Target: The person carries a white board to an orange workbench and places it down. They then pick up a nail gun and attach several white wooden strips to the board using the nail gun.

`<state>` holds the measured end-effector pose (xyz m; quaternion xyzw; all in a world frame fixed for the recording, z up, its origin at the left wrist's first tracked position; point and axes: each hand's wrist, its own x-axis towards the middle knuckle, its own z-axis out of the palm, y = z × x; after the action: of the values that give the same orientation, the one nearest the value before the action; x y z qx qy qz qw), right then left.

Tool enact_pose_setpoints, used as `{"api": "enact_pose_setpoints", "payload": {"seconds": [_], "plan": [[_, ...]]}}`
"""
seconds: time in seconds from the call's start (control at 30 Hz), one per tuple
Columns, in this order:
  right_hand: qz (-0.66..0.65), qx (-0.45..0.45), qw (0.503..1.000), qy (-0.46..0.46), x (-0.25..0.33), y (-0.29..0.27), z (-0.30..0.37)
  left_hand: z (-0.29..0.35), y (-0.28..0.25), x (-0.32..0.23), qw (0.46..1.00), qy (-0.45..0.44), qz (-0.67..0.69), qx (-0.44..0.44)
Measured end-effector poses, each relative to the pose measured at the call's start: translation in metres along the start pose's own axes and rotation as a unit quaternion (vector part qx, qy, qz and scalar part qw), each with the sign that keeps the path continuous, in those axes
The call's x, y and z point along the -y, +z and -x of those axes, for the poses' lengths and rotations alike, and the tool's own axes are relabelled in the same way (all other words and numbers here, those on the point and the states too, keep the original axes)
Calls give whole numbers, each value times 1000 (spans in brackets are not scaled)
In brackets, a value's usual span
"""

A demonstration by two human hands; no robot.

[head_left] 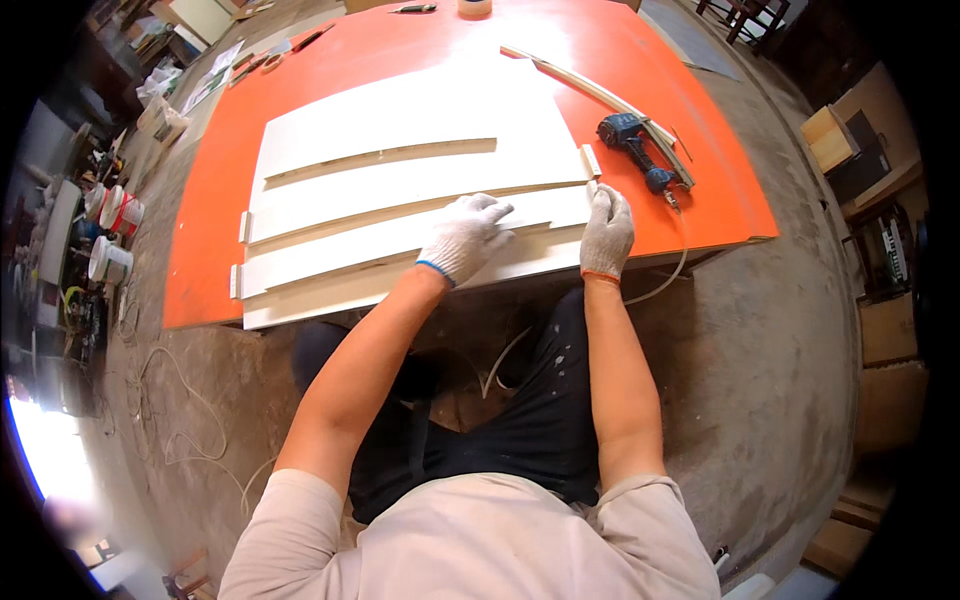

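A large white panel (400,110) lies on the orange table, with several long white wooden strips (340,222) set across it in rows. My left hand (466,238), in a white knit glove with a blue cuff, rests on the nearer strips with its fingers stretched out. At the strips' right end, my right hand (608,235), gloved with an orange cuff, has its fingers pressed together; what is between them is hidden. Just beyond its fingertips stands a small white block (590,161). Right of it lies a blue and black nail gun (632,145), with an air hose (682,262) attached.
Long thin wooden strips (590,88) lie beyond the nail gun on the orange table (205,250). Hand tools (280,55) lie at its far left corner. White buckets (110,260) stand on the floor at left, near a loose hose (190,400). Boards and boxes (885,330) line the right side.
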<state>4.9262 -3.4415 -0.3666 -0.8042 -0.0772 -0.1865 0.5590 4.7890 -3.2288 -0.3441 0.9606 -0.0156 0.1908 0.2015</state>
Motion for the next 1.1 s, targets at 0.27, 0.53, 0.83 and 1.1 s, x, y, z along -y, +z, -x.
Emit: {"api": "enact_pose_setpoints", "payload": {"seconds": [0.27, 0.53, 0.83, 1.1], "plan": [[-50, 21, 996, 75, -22, -18, -9, -32, 39, -6, 999, 16, 6, 50], [-39, -27, 999, 3, -36, -22, -51, -27, 44, -3, 999, 12, 38, 21], [546, 192, 802, -149, -98, -10, -184, -26, 38, -5, 999, 12, -9, 39], [521, 269, 789, -184, -109, -40, -211, -30, 44, -2, 997, 67, -39, -8]]}}
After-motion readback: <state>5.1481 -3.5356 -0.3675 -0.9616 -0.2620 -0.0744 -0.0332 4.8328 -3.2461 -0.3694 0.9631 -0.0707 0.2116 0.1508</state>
